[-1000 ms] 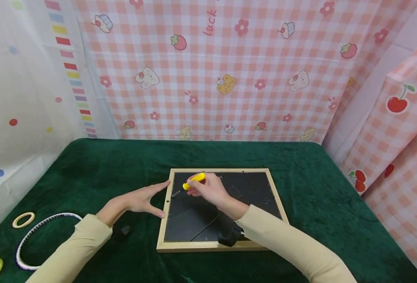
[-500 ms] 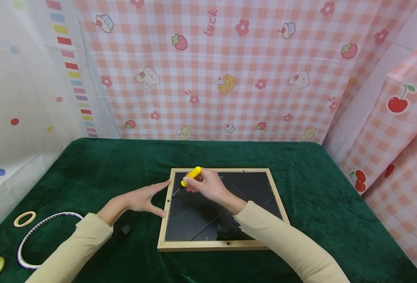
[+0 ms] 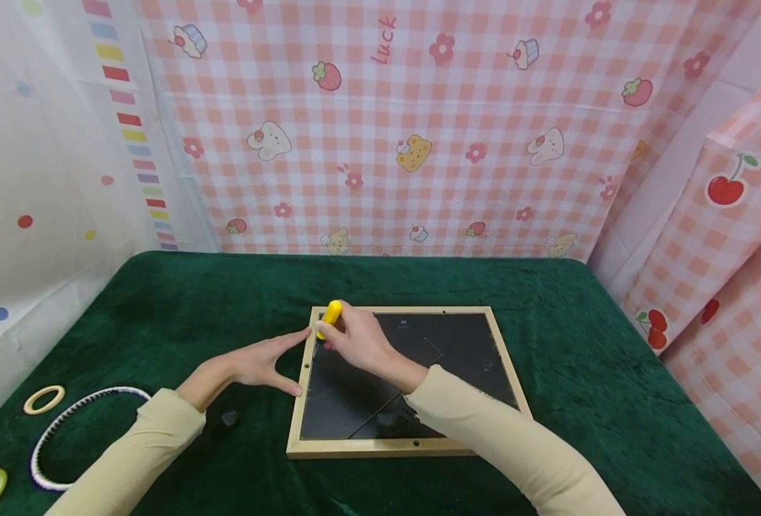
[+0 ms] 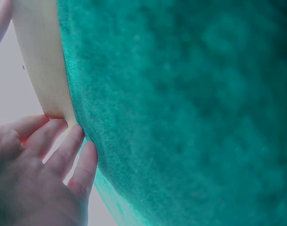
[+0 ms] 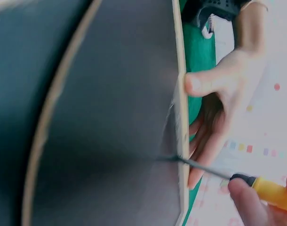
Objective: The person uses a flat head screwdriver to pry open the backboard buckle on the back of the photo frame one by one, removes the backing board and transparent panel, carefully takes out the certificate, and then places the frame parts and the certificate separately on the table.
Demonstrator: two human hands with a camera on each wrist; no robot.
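head view: closer in, i see the left hand (image 3: 258, 363) ungripped, fingers spread, thumb and fingertips touching the left side of the wooden frame (image 3: 298, 419). slightly farther, the right hand (image 3: 364, 340) grasps the yellow screwdriver (image 3: 330, 315), its long axis slanting from the far handle end down toward me and leftward; the right wrist view puts its tip at the frame's inner edge, contact unclear, level between left thumb and fingertips. beyond hangs the checked curtain (image 3: 380, 179).
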